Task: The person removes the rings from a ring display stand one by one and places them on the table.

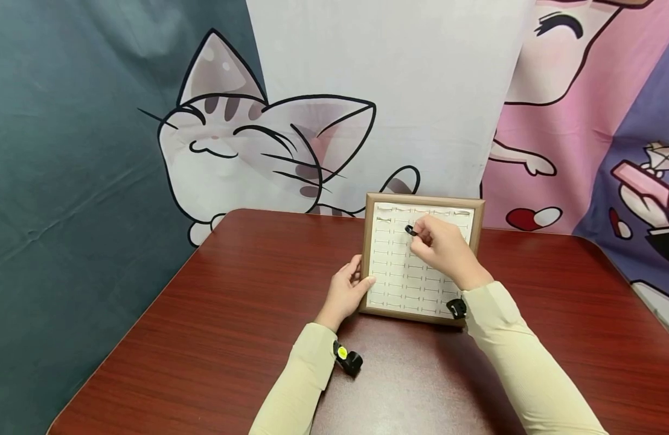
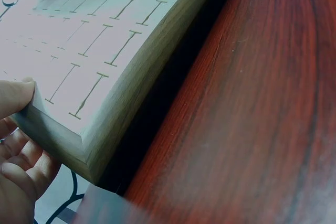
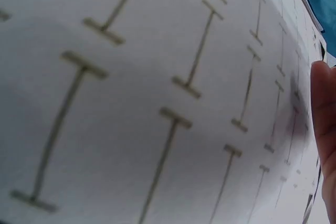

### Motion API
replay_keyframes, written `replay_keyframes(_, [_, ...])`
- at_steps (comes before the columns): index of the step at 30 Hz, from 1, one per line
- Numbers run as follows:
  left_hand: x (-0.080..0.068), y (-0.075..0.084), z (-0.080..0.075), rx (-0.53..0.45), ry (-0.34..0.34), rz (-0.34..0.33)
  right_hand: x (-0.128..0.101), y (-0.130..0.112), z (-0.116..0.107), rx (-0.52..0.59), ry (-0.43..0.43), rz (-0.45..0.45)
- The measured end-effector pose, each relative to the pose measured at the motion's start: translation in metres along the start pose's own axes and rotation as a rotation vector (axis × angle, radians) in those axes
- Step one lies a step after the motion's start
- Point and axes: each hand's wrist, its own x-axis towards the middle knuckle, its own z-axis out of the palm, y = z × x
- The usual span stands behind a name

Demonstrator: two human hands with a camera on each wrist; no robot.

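A wooden-framed tray (image 1: 371,254) with a white slotted pad stands on the dark red table (image 1: 242,314). My left hand (image 1: 348,289) grips the tray's near left edge, thumb on the pad; in the left wrist view the thumb (image 2: 13,97) lies on the frame's corner (image 2: 86,145). My right hand (image 1: 440,244) hovers over the pad's upper middle and pinches a small black ring (image 1: 410,230) at its fingertips. The right wrist view shows the pad's slots (image 3: 173,124) close up and one finger (image 3: 324,103) at the right edge.
The table's left edge (image 1: 122,338) and far edge run near a cartoon cat backdrop (image 1: 231,139). Bare tabletop lies left and right of the tray. Small black wrist cameras (image 1: 348,359) sit on both cream sleeves.
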Motion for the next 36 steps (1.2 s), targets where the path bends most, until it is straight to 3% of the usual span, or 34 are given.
replay_keyframes(10, [-0.001, 0.001, 0.000, 0.009, -0.002, 0.019, -0.023, 0.005, -0.009, -0.035, 0.033, 0.053])
replay_keyframes(18, [-0.015, 0.043, -0.008, 0.003, -0.018, 0.008, -0.038, 0.009, -0.013, -0.047, 0.071, 0.070])
replay_keyframes(36, [-0.016, 0.044, -0.007, -0.002, -0.006, 0.010, -0.071, 0.023, -0.022, -0.086, 0.112, 0.095])
